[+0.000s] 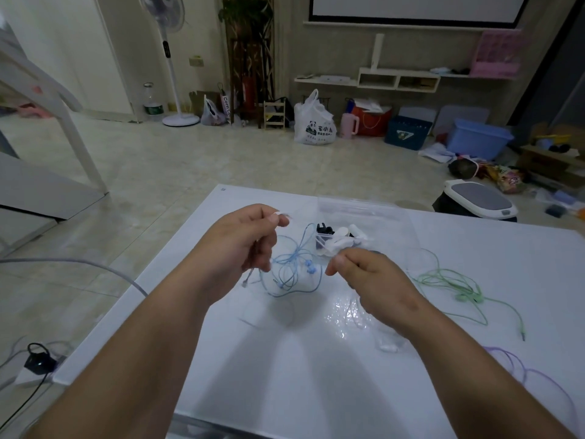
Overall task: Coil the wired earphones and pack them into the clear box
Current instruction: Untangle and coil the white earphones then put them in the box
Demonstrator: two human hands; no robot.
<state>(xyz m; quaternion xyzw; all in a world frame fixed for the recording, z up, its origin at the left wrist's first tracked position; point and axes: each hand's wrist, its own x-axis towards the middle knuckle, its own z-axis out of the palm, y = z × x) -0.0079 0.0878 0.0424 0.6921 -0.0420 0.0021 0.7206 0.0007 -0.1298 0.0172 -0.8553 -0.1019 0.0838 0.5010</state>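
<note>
My left hand (243, 242) is raised over the white table (285, 359) and pinches a thin white earphone cable; the cable's plug (245, 282) dangles below the fist. My right hand (370, 274) has its fingers curled and seems to pinch the same faint white cable, which trails down to white earbuds (387, 346) under my wrist. Between my hands, blue earphones (294, 267) lie in a loose tangle on the table. The clear box (364, 210) stands just behind them, holding black and white items.
Green earphones (459, 286) sprawl to the right of my right hand. A purple cable (519, 369) runs along the table's right edge. On the floor at left sit a grey cable (95, 267) and a black charger (39, 359). A stool (478, 201) stands beyond the table.
</note>
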